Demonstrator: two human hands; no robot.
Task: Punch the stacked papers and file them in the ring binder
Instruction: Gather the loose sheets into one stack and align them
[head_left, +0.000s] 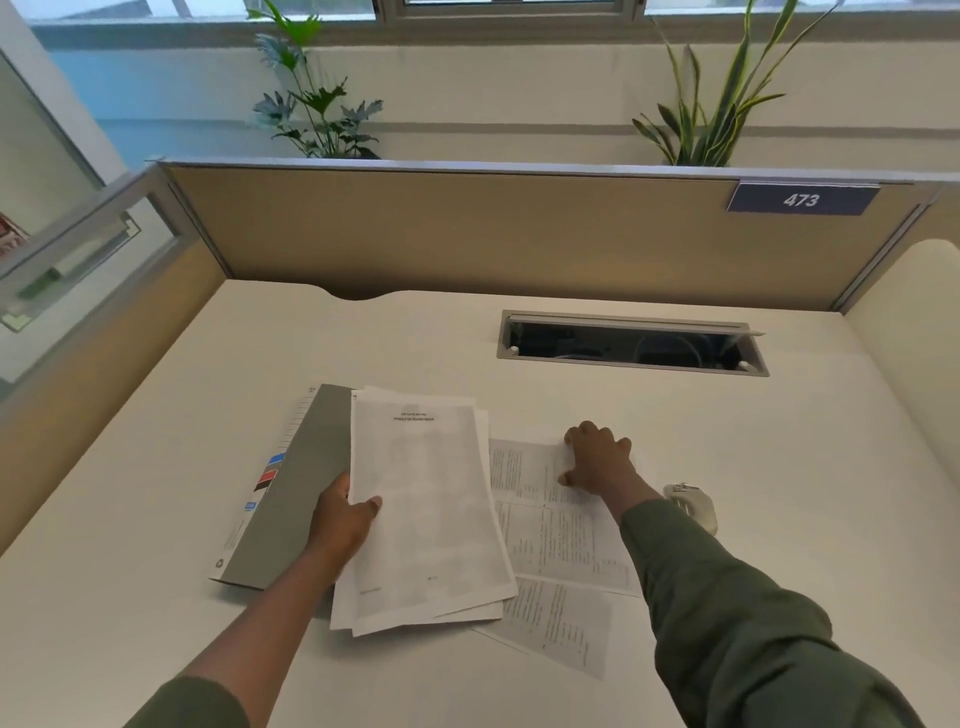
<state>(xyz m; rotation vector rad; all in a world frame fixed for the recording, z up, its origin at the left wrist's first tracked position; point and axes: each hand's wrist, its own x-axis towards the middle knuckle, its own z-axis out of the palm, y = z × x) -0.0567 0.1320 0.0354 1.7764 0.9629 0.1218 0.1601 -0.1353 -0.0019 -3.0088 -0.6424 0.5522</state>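
1. Papers (426, 499) run lengthwise away from us, overlapping the grey ring binder (296, 488).
2. Our left hand (345, 514) pinches their left edge.
3. Our right hand (597, 454) presses loose sheets (561, 525) flat, fingers relaxed; open desk (727, 415) lies beyond.

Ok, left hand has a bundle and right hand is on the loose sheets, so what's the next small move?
Probably slide the loose sheets under the right hand toward the bundle the left hand pinches, and square them together: the pages lie fanned and split, and the punch sits untouched.
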